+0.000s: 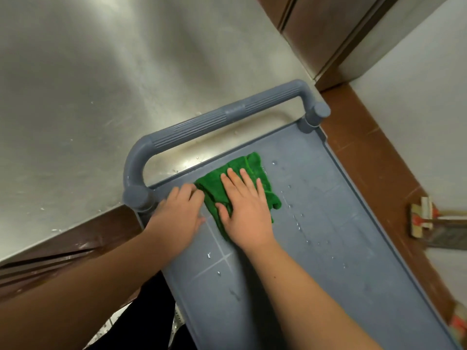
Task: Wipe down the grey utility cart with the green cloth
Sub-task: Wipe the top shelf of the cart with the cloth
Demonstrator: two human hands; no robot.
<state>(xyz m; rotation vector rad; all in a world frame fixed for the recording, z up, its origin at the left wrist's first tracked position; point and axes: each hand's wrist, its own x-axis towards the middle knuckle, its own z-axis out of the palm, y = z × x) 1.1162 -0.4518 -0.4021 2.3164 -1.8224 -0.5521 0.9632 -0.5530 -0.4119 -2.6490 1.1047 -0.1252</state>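
Observation:
The grey utility cart (328, 223) fills the lower right, its top tray dotted with water drops. Its ribbed grey handle (214, 122) arches over the far end. A crumpled green cloth (252, 165) lies on the tray close to the handle. My right hand (243, 208) presses flat on the cloth with straight, spread fingers. My left hand (178, 213) sits at the tray's near-left corner, its fingers curled at the cloth's left edge; the fingertips are hidden, so the grip on the cloth is unclear.
A stainless steel counter (101, 84) lies left of and beyond the cart, touching its handle end. Brown floor tiles (374, 160) run along the cart's right side. A broom or brush head (424, 218) lies on the floor at the right.

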